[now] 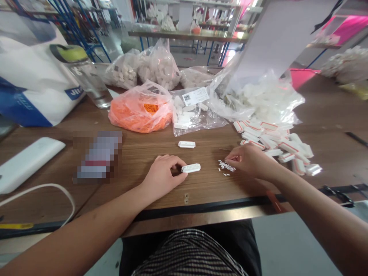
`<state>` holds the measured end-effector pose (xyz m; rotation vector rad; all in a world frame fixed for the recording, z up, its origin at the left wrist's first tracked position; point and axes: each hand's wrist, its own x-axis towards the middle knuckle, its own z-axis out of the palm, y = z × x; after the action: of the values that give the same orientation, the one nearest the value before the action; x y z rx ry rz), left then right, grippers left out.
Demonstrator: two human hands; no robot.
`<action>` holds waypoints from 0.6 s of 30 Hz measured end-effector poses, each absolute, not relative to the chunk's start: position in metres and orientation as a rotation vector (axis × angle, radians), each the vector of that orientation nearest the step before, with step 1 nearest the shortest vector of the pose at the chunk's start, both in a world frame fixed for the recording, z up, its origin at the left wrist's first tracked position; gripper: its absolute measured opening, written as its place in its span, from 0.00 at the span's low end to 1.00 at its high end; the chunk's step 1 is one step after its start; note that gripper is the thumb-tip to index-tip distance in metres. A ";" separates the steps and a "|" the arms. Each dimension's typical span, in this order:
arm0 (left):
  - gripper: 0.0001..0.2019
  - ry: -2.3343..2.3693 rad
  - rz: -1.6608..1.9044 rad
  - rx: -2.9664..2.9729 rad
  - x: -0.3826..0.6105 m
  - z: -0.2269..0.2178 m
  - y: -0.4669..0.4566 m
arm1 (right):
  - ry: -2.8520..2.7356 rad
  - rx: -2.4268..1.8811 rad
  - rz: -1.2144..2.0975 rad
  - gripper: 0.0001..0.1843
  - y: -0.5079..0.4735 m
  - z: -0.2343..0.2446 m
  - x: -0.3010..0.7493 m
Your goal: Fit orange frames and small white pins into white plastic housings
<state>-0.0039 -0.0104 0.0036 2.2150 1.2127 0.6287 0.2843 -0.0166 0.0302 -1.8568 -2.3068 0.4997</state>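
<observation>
My left hand [165, 174] pinches the left end of a small white plastic connector housing [191, 168], which has rows of small openings on its upper face. A second white piece [186, 144] of similar length lies just beyond it on the table. To the right, my right hand [250, 160] has its fingertips together at a small heap of tiny white plastic pieces [227, 166]. Whether a tiny piece is between those fingertips is hidden. Beyond my right hand lies a pile of white housings with orange-red edges [270, 140].
An orange-filled plastic bag [140, 109], a clear labelled bag [198, 111] and several bags of white parts [158, 65] line the back of the wooden table. At left are a water bottle [89, 80], a blurred-out flat object [100, 155], a white device [28, 163] and a white cable [54, 185].
</observation>
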 end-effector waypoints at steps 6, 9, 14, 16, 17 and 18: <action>0.04 1.207 0.621 2.208 -0.004 0.003 -0.011 | -2.194 -1.956 0.569 0.09 -0.016 0.035 0.275; 0.04 1.213 0.610 2.192 -0.003 0.003 -0.011 | -2.067 -1.837 0.672 0.09 -0.018 0.043 0.255; 0.04 1.220 0.606 2.178 -0.003 0.004 -0.011 | -2.127 -1.430 0.835 0.08 -0.019 0.042 0.207; 0.04 1.218 0.605 2.171 -0.003 0.004 -0.011 | -2.191 -1.358 0.805 0.07 -0.017 0.036 0.195; 0.05 1.213 0.604 2.169 -0.003 0.004 -0.011 | -2.215 -1.341 0.785 0.07 -0.015 0.033 0.192; 0.05 1.207 0.605 2.169 -0.003 0.004 -0.011 | -2.233 -1.331 0.768 0.07 -0.014 0.030 0.190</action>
<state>-0.0031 -0.0109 0.0037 2.1693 1.2075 0.6050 0.1898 -0.0139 0.0298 -1.3309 -2.2332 0.7678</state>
